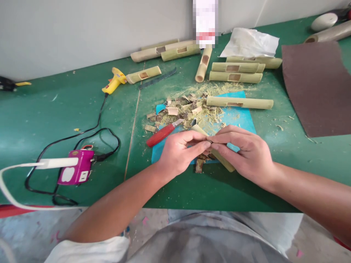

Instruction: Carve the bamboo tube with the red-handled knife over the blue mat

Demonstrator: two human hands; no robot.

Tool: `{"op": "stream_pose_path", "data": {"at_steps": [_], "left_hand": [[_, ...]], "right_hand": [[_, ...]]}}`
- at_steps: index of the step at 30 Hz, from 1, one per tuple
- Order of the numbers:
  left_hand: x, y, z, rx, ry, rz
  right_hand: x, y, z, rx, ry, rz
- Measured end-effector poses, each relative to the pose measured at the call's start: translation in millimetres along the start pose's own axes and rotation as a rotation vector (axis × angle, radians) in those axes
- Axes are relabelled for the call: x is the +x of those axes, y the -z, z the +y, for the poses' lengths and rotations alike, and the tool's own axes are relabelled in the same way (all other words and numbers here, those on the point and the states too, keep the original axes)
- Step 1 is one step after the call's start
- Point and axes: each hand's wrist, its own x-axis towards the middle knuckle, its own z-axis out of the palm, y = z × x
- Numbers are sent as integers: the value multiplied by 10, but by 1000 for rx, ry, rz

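Note:
My left hand (179, 151) and my right hand (244, 153) meet at their fingertips, pinching a small dark piece (210, 141) between them; its kind is too small to make out. Under the fingers a bamboo tube (201, 130) lies slantwise, its middle hidden by my hands. A knife with a red handle (160, 135) rests left of my left hand, blade pointing up and right. Cut bamboo chips (172, 111) and shavings are heaped on a blue sheet (244, 120). Another bamboo tube (255, 103) with a cut slot lies just beyond the hands.
Several slotted bamboo tubes (236, 77) lie along the back. A yellow glue gun (114, 81) sits left, its black cord running to a purple power adapter (75, 166). Brown sandpaper-like sheet (318, 91) covers the right side. A dark flat strip (159, 78) lies behind the chips.

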Motion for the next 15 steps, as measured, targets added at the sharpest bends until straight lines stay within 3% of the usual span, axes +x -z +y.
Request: {"op": "stream_pose_path", "data": {"at_steps": [5,11,15], "left_hand": [[-24,9,30,132,-55,-5],[-42,-4,8,147,-201,81],[-48,-8,33,258,-256,88]], "right_hand": [[1,-5,-17,26,30,-14],[15,-17,-26,49,-77,-10],[12,-24,-1,85,-62,3]]}}
